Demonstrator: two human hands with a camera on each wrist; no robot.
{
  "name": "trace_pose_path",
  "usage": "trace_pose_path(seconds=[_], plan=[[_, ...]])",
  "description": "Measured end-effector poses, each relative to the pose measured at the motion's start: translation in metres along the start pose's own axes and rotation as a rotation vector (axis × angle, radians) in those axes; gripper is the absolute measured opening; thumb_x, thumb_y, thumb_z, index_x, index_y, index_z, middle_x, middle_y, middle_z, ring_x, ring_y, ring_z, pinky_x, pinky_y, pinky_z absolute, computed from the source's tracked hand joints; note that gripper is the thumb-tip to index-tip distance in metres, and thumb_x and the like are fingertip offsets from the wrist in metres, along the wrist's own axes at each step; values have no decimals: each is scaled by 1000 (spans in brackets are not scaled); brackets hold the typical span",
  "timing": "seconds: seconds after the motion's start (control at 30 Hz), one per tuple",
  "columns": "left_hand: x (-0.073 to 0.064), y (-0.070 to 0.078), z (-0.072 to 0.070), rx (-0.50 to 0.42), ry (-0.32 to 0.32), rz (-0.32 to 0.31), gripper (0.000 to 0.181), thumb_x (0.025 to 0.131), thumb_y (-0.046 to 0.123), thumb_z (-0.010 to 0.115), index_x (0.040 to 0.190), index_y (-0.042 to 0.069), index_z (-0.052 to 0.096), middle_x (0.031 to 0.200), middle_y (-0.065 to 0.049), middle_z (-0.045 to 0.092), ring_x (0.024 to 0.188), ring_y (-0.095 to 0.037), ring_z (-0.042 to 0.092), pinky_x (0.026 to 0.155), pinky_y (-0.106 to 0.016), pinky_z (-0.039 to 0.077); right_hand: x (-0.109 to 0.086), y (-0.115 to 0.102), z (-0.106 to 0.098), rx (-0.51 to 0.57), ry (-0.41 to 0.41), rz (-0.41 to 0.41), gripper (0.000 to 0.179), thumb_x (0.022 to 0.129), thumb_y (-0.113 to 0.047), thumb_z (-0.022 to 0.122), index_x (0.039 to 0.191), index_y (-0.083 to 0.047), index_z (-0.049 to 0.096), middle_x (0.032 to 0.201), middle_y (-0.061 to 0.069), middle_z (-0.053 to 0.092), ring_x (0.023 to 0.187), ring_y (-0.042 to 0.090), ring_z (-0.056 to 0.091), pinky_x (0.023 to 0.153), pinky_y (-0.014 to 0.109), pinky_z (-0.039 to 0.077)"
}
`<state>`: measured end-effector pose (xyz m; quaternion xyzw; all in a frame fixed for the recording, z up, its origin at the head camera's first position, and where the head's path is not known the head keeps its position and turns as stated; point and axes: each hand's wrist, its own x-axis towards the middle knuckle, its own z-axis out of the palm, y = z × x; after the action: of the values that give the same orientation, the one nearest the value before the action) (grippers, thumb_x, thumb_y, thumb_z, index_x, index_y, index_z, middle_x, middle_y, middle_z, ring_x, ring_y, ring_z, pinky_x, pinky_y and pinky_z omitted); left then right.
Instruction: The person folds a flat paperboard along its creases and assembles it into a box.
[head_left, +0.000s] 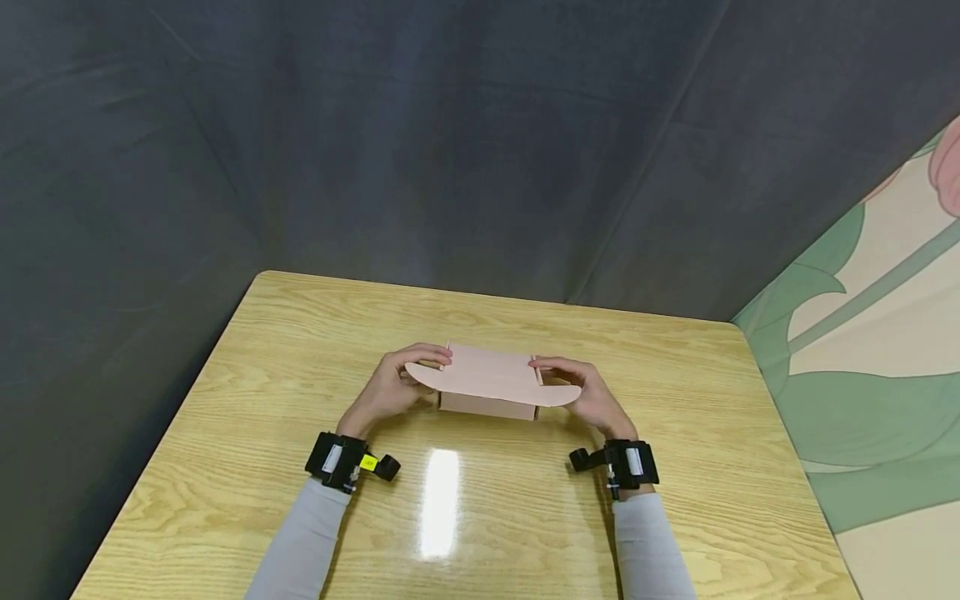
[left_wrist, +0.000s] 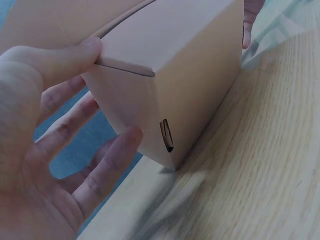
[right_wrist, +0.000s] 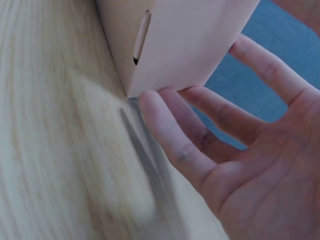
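Note:
A pale pinkish cardboard box (head_left: 487, 405) stands on the table, its lid (head_left: 491, 371) over the top and a wide curved flap jutting toward me. At the left end, my left hand (head_left: 393, 385) grips the box, its thumb (left_wrist: 82, 52) pressed at the top edge by the lid and its fingers along the end wall. My right hand (head_left: 592, 396) is at the opposite end. Its extended fingers (right_wrist: 175, 132) touch the end wall low down, near the table. The right thumb's tip is out of frame in the right wrist view. A small slot shows near each front corner.
The wooden table (head_left: 300, 333) reaches back to a dark curtain (head_left: 450, 167). A cloth with a leaf-and-flower pattern (head_left: 862, 375) hangs on the right. Both wrists carry black camera mounts (head_left: 337, 461). Glare lies on the tabletop before the box.

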<state>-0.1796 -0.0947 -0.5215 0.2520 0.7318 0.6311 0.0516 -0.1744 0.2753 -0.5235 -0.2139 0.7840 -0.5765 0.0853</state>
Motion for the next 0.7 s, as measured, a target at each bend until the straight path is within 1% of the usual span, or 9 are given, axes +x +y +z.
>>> trace_pose_path(seconds=[0.1, 0.2, 0.3, 0.33, 0.43, 0.5, 0.6, 0.67, 0.7], plan=[[0, 1, 0, 5, 11, 4, 40, 90, -19, 72, 122, 4, 78, 139, -17, 70, 134, -35, 62, 91, -25, 60, 0, 1, 0, -19, -2, -9, 54, 89, 5, 82, 140, -2, 68, 145, 23, 66, 121, 30, 69, 107, 61, 52], [1, 2, -1, 15, 21, -1, 41, 89, -20, 71, 122, 4, 78, 138, -16, 71, 137, -37, 61, 95, -23, 59, 0, 2, 0, -39, -3, -20, 55, 88, 6, 82, 140, -2, 68, 143, 23, 67, 121, 28, 69, 103, 44, 58], [2, 3, 0, 18, 25, -13, 42, 89, -20, 71, 122, 4, 78, 138, -16, 71, 136, -36, 61, 90, -24, 61, 0, 1, 0, -50, 3, -10, 56, 87, 10, 80, 140, -4, 69, 143, 21, 68, 122, 26, 68, 96, 31, 60], [2, 4, 0, 17, 26, -17, 42, 89, -20, 71, 122, 4, 78, 138, -16, 71, 135, -35, 62, 89, -25, 62, 0, 0, 0, -52, 7, -3, 56, 87, 11, 80, 140, -5, 70, 142, 20, 68, 122, 26, 68, 96, 29, 60], [2, 5, 1, 20, 37, -29, 35, 92, -12, 75, 122, 5, 79, 137, -15, 71, 131, -30, 65, 91, -27, 62, 0, -1, 1, -53, 18, 34, 55, 88, 10, 79, 139, -8, 72, 143, 16, 69, 124, 30, 66, 99, 36, 60], [2, 6, 1, 23, 46, -38, 31, 93, -6, 78, 121, 6, 79, 137, -14, 71, 128, -25, 67, 92, -27, 61, 0, -1, 2, -47, 24, 60, 52, 90, 7, 79, 139, -10, 72, 143, 14, 69, 126, 33, 65, 103, 46, 58], [2, 7, 2, 31, 58, -54, 28, 94, 1, 80, 121, 8, 79, 136, -12, 72, 123, -17, 68, 91, -26, 61, 0, -1, 3, -25, 26, 87, 49, 93, 5, 77, 140, -11, 72, 145, 14, 68, 129, 37, 62, 104, 59, 55], [2, 7, 3, 31, 63, -60, 29, 94, 1, 80, 123, 7, 79, 136, -13, 72, 121, -13, 68, 92, -27, 60, 1, 0, 3, -2, 24, 89, 48, 94, 4, 76, 140, -9, 71, 149, 15, 65, 132, 37, 60, 105, 61, 54], [2, 7, 3, 33, 66, -65, 30, 95, 1, 80, 124, 7, 79, 137, -13, 71, 119, -13, 69, 91, -27, 61, 1, 0, 3, 8, 23, 85, 47, 95, 4, 75, 140, -8, 71, 151, 15, 63, 134, 36, 59, 105, 59, 54]])
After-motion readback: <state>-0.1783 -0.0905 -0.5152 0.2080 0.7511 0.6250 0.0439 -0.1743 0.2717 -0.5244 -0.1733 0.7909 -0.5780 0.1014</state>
